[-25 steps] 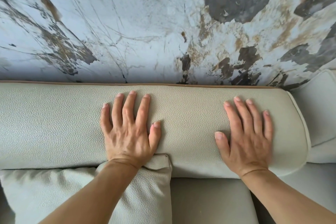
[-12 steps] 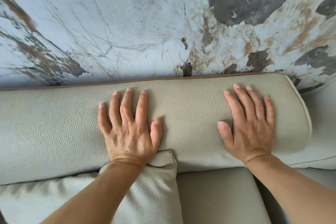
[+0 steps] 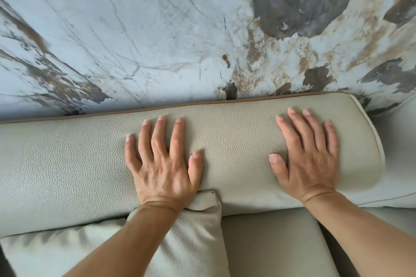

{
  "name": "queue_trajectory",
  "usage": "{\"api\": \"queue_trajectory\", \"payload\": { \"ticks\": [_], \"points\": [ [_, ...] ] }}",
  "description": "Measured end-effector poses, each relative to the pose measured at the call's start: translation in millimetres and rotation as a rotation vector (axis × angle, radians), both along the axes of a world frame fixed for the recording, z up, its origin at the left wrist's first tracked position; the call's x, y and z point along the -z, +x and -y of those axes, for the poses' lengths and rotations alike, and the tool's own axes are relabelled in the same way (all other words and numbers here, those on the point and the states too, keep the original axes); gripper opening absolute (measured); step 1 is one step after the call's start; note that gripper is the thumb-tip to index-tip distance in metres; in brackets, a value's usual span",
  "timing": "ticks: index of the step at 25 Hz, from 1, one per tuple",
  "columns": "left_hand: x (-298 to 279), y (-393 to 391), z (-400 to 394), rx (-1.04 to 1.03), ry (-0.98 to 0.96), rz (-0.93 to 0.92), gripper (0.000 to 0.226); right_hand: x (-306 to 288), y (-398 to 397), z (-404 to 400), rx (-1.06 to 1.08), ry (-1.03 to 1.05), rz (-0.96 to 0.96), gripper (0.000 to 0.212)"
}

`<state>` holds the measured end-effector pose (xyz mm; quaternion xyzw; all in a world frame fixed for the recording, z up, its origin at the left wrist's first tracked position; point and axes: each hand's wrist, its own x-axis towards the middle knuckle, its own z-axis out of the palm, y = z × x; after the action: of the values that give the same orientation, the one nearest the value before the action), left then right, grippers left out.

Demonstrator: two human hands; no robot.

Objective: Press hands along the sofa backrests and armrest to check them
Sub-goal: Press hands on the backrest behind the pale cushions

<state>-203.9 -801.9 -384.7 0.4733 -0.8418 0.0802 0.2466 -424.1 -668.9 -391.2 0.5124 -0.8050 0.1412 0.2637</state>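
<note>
A pale grey-green pebbled leather backrest [image 3: 236, 146] runs across the view, with brown piping along its far edge. My left hand [image 3: 162, 164] lies flat on its middle, palm down, fingers spread. My right hand [image 3: 310, 155] lies flat near the backrest's rounded right end, fingers spread too. Both palms press into the leather and hold nothing. A second backrest section [image 3: 398, 155] adjoins at the far right, mostly cut off by the frame.
A loose cushion [image 3: 193, 243] of the same leather leans against the backrest under my left wrist. The seat [image 3: 272, 243] shows below. A marble-patterned wall [image 3: 157, 29] rises directly behind the sofa.
Both hands stay flat on the backrest and have shifted slightly to the right along it. The view has tilted, so the backrest's right end sits higher in frame.
</note>
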Motion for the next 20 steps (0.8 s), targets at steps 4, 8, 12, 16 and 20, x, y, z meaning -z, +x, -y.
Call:
{"api": "queue_trajectory", "payload": {
  "ticks": [4, 8, 12, 16, 20],
  "points": [
    [-2, 0, -1, -0.018, 0.045, 0.028, 0.061, -3, -1, -1, -0.015, 0.043, 0.054, 0.067],
    [-33, 5, -14, -0.015, 0.225, 0.127, 0.063, -24, 10, -7, -0.005, 0.194, 0.135, 0.067],
    [-69, 30, -48, -0.015, 0.499, 0.179, 0.064, -63, 26, -20, 0.079, 0.492, 0.333, 0.066],
    [-121, 78, -97, -0.056, 0.580, 0.319, 0.062, -107, 70, -57, 0.065, 0.629, 0.456, 0.064],
    [-181, 129, -132, -0.107, 0.600, 0.360, 0.061, -164, 116, -96, 0.056, 0.626, 0.420, 0.063]
  ]
}}
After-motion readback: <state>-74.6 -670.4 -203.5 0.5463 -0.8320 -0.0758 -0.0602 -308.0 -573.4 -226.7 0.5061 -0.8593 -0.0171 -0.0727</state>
